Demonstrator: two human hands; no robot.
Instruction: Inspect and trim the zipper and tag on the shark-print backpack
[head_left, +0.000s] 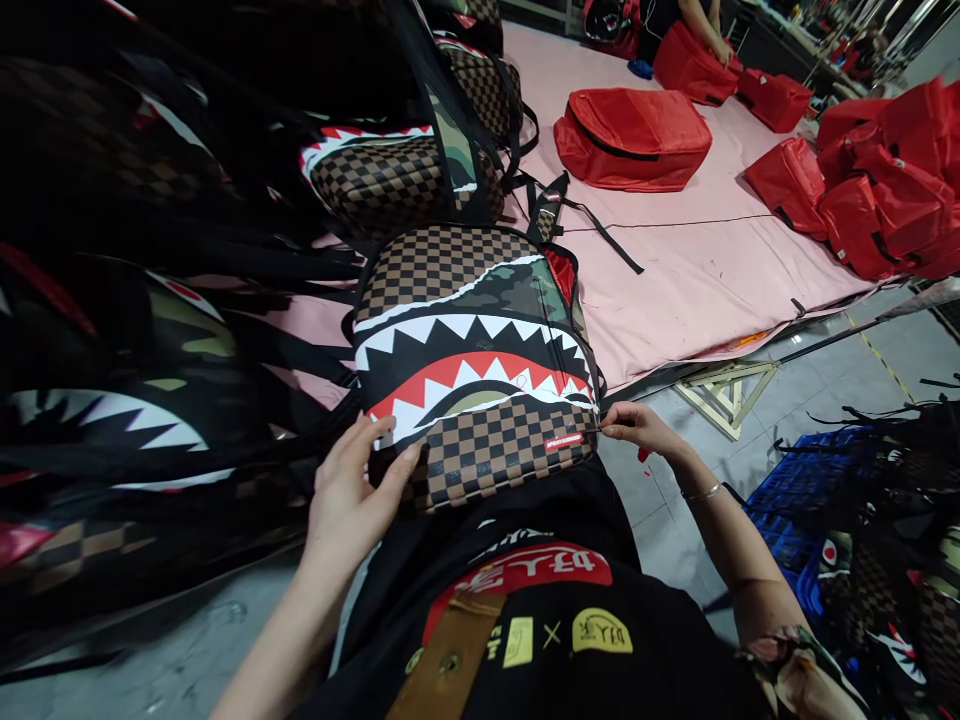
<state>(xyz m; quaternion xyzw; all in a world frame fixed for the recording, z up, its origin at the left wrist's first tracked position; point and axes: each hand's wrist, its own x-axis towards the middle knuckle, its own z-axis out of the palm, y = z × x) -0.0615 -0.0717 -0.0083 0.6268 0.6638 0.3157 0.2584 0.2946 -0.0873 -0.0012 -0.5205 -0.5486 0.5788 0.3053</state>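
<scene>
A brown-checkered backpack with a shark-mouth print and camouflage panel lies at the near edge of the pink-covered surface, its base against the person's lap; the left hand rests flat against the lower left of the bag, fingers spread and half open, thumb and fingertips touching the checkered pocket, holding nothing else; the right hand is pinched narrow at the bag's lower right corner, thumb and forefinger closed on a small item at the side seam, too small to identify; a thin bracelet sits on that wrist. To the left, a stack of similar shark-print backpacks lies in shadow; a further checkered backpack lies just behind the handled one, touching it. Toward the far right corner of the surface lie several red fabric bags, well apart from the hands; another person's hand rests on one at the far edge. A blue plastic crate stands on the grey floor at right.
</scene>
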